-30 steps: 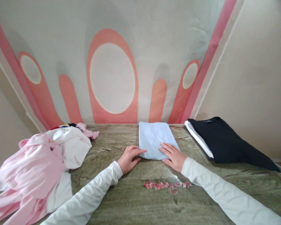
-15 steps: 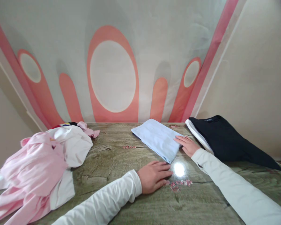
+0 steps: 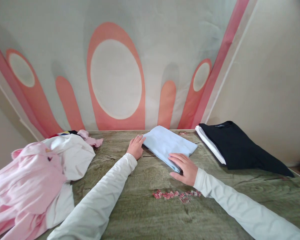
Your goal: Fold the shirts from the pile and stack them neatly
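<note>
A light blue folded garment lies on the wood-patterned table, with a darker layer along its near edge. At its left corner is my left hand, fingers extended and fingertips against the edge; its thumb is hard to see. My right hand rests at the garment's near corner, its fingers over the fabric and its thumb apart on the near side. Neither hand shows a closed grip.
On the left is a loose heap with a pink garment and a white garment. A black folded garment lies on white fabric at the right. Behind the table stands a patterned wall.
My left hand has moved forward and left to the garment's left corner. My right hand has come from its right corner to the near one. The view has shifted slightly.
</note>
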The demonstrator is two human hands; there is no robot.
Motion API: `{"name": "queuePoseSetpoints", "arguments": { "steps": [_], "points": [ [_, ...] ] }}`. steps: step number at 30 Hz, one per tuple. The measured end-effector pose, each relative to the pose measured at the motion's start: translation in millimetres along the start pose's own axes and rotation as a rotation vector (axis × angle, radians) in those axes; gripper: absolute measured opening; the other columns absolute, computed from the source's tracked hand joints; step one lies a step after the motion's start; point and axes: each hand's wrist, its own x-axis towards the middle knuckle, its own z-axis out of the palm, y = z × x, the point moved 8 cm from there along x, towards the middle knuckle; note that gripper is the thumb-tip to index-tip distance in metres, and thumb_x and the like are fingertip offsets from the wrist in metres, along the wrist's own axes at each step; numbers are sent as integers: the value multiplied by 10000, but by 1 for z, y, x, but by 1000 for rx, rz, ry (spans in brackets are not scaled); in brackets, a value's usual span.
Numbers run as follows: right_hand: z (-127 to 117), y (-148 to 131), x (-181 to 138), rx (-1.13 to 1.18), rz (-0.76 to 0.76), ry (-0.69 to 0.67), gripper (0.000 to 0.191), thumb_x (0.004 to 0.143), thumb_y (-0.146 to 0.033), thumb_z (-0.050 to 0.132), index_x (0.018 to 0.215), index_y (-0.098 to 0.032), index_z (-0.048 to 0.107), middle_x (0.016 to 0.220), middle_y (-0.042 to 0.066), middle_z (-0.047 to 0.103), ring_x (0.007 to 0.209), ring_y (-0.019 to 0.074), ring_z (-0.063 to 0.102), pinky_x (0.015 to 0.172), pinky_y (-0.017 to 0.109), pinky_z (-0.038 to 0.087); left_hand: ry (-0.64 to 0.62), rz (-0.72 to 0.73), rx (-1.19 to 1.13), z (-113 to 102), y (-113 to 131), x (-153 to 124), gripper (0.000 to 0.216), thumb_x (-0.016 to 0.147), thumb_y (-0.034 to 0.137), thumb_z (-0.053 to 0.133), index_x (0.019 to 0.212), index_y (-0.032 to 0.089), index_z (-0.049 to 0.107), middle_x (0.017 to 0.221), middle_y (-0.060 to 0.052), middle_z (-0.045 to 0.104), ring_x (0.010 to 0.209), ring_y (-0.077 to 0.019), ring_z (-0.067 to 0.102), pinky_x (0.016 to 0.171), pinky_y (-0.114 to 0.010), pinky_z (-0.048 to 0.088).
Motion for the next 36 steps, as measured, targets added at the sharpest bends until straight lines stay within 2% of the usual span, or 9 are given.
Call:
{"name": "queuePoseSetpoints", "arguments": {
  "steps": [4, 9, 15, 19, 21, 23, 27, 31, 36],
  "points": [
    [10, 3, 1, -43, 51, 43, 424, 801, -318, 485, 1181, -132, 481, 1192, 129, 501, 1099, 237, 436, 953, 418, 343, -95, -37, -97, 22, -34, 11, 541, 697, 59, 379, 1213, 193, 472, 1259, -30, 480, 1182, -194, 388, 1014, -370, 277],
    [15, 16, -3, -99, 107, 34, 439, 726, -112, 434, 1159, -142, 498, 1182, 108, 507, 1075, 220, 449, 959, 407, 327, -1, 4, -218, 17, -35, 10, 445, 726, 84, 361, 1124, 173, 539, 1102, -31, 568, 1031, -153, 492, 949, -286, 354],
    [7, 50, -27, -198, 254, 38, 507, 639, -45, 416, 1122, -161, 520, 1164, 93, 514, 1075, 231, 443, 964, 432, 301, 41, 29, -47, -9, -14, -2, 221, 795, 241, 419, 775, 169, 627, 745, -45, 569, 770, -178, 520, 763, -318, 412],
    [-4, 81, -45, -223, 372, 82, 461, 645, -96, 447, 1099, -138, 513, 1157, 119, 485, 1082, 242, 433, 944, 401, 346, 46, 118, 147, -29, 18, -6, 361, 810, 380, 427, 562, 164, 576, 707, -72, 548, 791, -219, 499, 760, -372, 375],
    [-7, 93, -50, -208, 418, 113, 451, 648, -130, 468, 1098, -125, 495, 1149, 130, 470, 1079, 241, 437, 944, 385, 359, 51, 165, 138, -33, 37, -6, 329, 813, 390, 426, 652, 168, 607, 806, -80, 574, 867, -232, 496, 809, -388, 356],
    [-7, 100, -50, -180, 442, 136, 456, 649, -158, 487, 1103, -119, 474, 1144, 135, 458, 1077, 238, 440, 945, 375, 366, 37, 220, 89, -31, 54, -7, 312, 829, 404, 408, 886, 182, 621, 1003, -83, 574, 1015, -242, 461, 889, -397, 318],
    [-6, 105, -45, -142, 462, 160, 492, 632, -143, 503, 1120, -127, 436, 1164, 131, 430, 1099, 227, 426, 957, 359, 362, -105, 315, 46, -4, 75, -12, 499, 850, 510, 328, 1268, 248, 401, 1338, -53, 379, 1239, -248, 284, 992, -419, 221],
    [-8, 104, -45, -184, 491, 108, 534, 602, -34, 461, 1125, -135, 435, 1182, 119, 425, 1116, 204, 419, 969, 335, 349, -202, 307, 61, 16, 74, -16, 640, 808, 623, 301, 1333, 256, 301, 1383, -61, 314, 1255, -265, 267, 1002, -436, 208],
    [-13, 90, -47, -320, 492, -25, 488, 620, -6, 480, 1089, -141, 497, 1194, 126, 451, 1109, 227, 432, 932, 344, 380, -215, 297, 71, 18, 74, -16, 746, 740, 695, 348, 1340, 255, 288, 1378, -72, 319, 1248, -281, 277, 1007, -440, 203]
  ]
}}
